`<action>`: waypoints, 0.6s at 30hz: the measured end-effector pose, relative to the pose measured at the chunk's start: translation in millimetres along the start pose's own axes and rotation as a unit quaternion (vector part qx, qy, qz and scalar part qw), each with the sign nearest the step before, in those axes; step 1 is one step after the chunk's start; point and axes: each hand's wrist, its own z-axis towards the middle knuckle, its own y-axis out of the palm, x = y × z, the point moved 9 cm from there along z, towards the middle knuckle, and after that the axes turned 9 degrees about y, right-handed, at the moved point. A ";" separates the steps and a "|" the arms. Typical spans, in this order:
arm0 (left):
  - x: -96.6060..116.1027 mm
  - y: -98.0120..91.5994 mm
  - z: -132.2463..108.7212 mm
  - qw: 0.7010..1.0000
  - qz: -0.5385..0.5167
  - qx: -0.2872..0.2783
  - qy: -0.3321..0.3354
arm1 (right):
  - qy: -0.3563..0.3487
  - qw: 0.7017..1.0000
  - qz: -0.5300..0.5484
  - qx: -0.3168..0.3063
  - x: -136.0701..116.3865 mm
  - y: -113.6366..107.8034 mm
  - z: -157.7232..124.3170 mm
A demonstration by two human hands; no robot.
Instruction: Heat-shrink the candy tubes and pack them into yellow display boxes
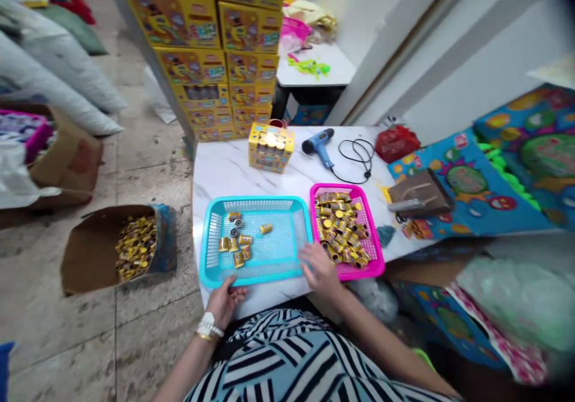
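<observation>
A turquoise plastic basket (258,199) lies on the table with several small yellow printed cylinders (238,259) in its left half and a single one nearer the middle. At its front rim rests my left hand (224,301), thumb at the edge and fingers curled. Whether it holds anything is hidden. My right hand (318,270) is over the basket's right front corner, slightly blurred, fingers apart, with nothing visible in them. Touching distance to its right, a pink basket (380,265) holds a heap of the same yellow cylinders (341,228).
Behind the baskets stand a yellow display box (271,147) and a blue heat gun (320,145) with its black cord. Stacked yellow cartons (188,24) rise at the back. On the floor left, a cardboard box (87,252) contains more cylinders. A brown object (422,192) lies right.
</observation>
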 end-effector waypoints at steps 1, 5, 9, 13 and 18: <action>-0.8 9.7 0.1 1.000 0.003 -0.013 -0.010 | 0.029 0.999 0.020 -0.030 7.8 12.3 -37.8; -1.5 30.2 3.4 0.998 0.028 -0.045 -0.022 | 0.222 0.962 0.082 -0.135 54.4 51.4 -146.1; 17.4 13.5 14.7 0.976 0.175 -0.074 0.107 | 0.371 0.920 0.083 -0.100 95.0 65.6 -207.1; 24.7 14.6 -0.6 0.718 0.514 -0.214 0.419 | 0.411 0.894 0.094 -0.153 104.4 122.3 -236.1; -28.2 0.5 -10.8 0.414 0.629 -0.244 0.611 | 0.423 0.876 0.072 -0.221 142.0 210.3 -226.7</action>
